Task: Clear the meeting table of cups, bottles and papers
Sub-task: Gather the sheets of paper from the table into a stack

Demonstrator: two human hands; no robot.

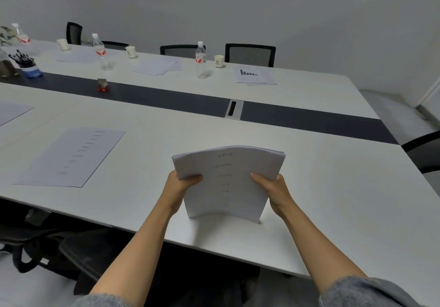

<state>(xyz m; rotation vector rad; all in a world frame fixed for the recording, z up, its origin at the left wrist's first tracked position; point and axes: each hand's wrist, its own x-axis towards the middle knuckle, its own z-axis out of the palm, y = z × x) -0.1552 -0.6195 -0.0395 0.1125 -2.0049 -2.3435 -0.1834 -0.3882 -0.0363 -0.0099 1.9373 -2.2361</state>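
A stack of printed papers (226, 182) stands on its lower edge on the white meeting table (333, 199), bowed slightly. My left hand (182, 187) grips its left side and my right hand (273, 190) grips its right side, thumbs on the front sheet. More papers lie flat at the near left (71, 156), at the left edge (12, 112), and along the far side (157, 66) (254, 75) (76, 57). Clear bottles (201, 60) (101, 53) (21, 34) and paper cups (219, 60) (131, 52) (63, 44) stand along the far side.
A dark strip (166, 97) with a metal cable port (234, 109) runs down the table's middle. On it stand a small red-based item (103, 85) and a blue pen holder (29, 65). Black chairs stand behind the far edge (250, 54), at the right (423, 152) and under the near edge (78, 249).
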